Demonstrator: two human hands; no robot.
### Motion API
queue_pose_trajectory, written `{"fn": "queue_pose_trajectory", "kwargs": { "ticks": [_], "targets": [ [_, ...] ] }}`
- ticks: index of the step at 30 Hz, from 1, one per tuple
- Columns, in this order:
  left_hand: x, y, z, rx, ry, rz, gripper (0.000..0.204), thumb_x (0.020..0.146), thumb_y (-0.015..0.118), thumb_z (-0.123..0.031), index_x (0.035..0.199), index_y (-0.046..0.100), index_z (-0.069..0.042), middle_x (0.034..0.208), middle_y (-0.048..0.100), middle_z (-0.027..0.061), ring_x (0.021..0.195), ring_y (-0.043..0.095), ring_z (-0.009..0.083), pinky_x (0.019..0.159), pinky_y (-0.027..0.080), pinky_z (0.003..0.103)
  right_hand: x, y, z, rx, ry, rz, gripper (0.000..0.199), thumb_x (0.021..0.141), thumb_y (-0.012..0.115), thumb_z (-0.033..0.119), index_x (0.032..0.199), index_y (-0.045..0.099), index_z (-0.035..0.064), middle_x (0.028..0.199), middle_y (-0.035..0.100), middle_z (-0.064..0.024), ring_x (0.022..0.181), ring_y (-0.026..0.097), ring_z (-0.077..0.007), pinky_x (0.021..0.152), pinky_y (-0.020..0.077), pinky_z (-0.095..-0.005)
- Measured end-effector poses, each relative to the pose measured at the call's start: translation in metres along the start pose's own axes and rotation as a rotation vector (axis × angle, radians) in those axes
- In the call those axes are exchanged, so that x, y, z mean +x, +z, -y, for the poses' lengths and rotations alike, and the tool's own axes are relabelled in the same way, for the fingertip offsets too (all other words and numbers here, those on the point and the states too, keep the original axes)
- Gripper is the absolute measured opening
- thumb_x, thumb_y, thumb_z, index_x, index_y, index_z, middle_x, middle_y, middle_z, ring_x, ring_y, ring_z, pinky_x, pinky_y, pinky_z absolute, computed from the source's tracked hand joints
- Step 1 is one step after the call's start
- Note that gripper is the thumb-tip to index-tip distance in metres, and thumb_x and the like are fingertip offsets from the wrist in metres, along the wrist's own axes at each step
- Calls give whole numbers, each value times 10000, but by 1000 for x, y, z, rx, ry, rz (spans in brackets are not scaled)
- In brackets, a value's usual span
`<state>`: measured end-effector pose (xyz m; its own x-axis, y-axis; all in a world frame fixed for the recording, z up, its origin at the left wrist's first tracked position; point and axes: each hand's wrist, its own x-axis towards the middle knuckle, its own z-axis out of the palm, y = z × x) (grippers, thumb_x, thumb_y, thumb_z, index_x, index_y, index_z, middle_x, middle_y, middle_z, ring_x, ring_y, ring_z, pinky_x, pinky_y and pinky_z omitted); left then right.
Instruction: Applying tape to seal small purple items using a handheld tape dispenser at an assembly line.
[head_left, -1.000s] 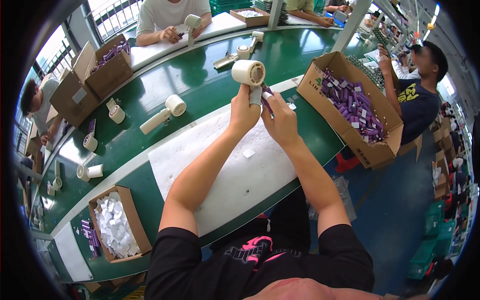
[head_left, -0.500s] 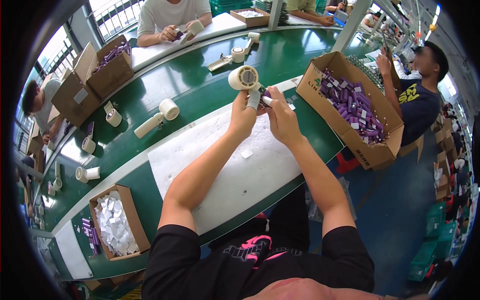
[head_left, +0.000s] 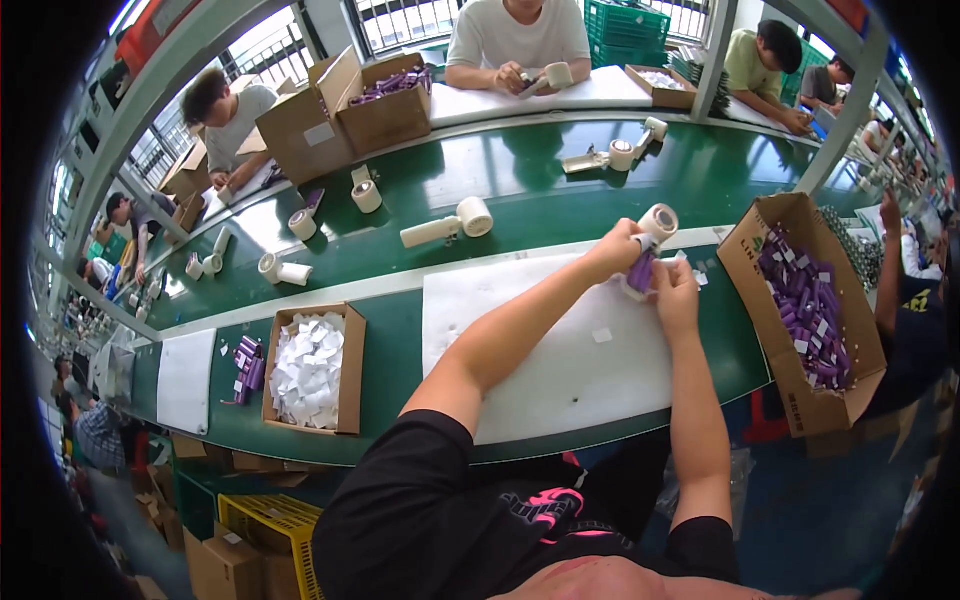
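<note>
Over the white foam mat (head_left: 520,390), my left hand (head_left: 618,248) is closed around a cream handheld fan (head_left: 660,219), its round head pointing away from me. A purple battery (head_left: 641,272) shows at the fan's handle, below my left fingers. My right hand (head_left: 678,287) is pinched close against the battery's right side, with a bit of white at its fingertips; what exactly it grips is too small to make out. A small white paper square (head_left: 601,335) lies on the mat below my hands.
On the right stands a carton (head_left: 748,262) of purple batteries. To the left are a box (head_left: 351,375) of white paper squares and several loose batteries (head_left: 249,368). Beyond, more fans (head_left: 474,217) lie on the green conveyor (head_left: 390,262); a co-worker (head_left: 515,45) in white sits across.
The view has swung left, so the bench appears further right. The fan has tilted in my left hand, and my right hand has shifted to below and right of the fan head.
</note>
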<state>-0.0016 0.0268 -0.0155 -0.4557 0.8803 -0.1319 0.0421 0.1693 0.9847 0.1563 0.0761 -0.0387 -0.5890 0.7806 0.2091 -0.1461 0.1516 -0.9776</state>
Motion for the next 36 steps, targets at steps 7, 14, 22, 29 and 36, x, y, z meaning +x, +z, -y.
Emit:
{"fn": "queue_pose_trajectory", "kwargs": {
  "ticks": [7,14,22,29,36],
  "targets": [
    [124,-16,5,-51,368,-418,327,900,562,-120,1219,606,-60,933,703,183,913,688,310,743,554,423,-8,-4,3,-231,-52,75,145,936,649,149,892,615,15,757,685,-63,639,683,-134,558,521,-273],
    [87,-146,-32,794,505,-102,433,881,655,-261,1271,612,-76,1099,705,192,987,682,336,865,526,401,-7,-8,4,-363,-210,148,145,878,679,136,818,620,17,651,668,-112,590,673,-208,582,510,-327],
    [-70,-279,-15,1397,-336,9,738,748,626,-62,1459,446,-142,1306,586,217,1157,601,365,944,510,410,-8,-6,11,-433,-269,218,156,849,695,173,821,626,36,726,667,-141,689,664,-314,635,504,-408],
    [-85,-193,-47,280,138,-21,604,890,694,-159,1438,447,-98,1049,643,86,929,641,169,799,537,327,-11,-1,19,-154,-255,315,233,901,682,216,1090,621,95,988,697,-118,868,682,-277,730,537,-418],
    [-54,-3,-63,846,886,58,706,771,632,-10,1448,446,-82,1367,540,221,1239,542,381,1065,411,399,-15,1,41,1029,114,283,554,968,637,311,1430,351,204,1152,582,-108,1063,621,-255,817,557,-428]
  ]
}}
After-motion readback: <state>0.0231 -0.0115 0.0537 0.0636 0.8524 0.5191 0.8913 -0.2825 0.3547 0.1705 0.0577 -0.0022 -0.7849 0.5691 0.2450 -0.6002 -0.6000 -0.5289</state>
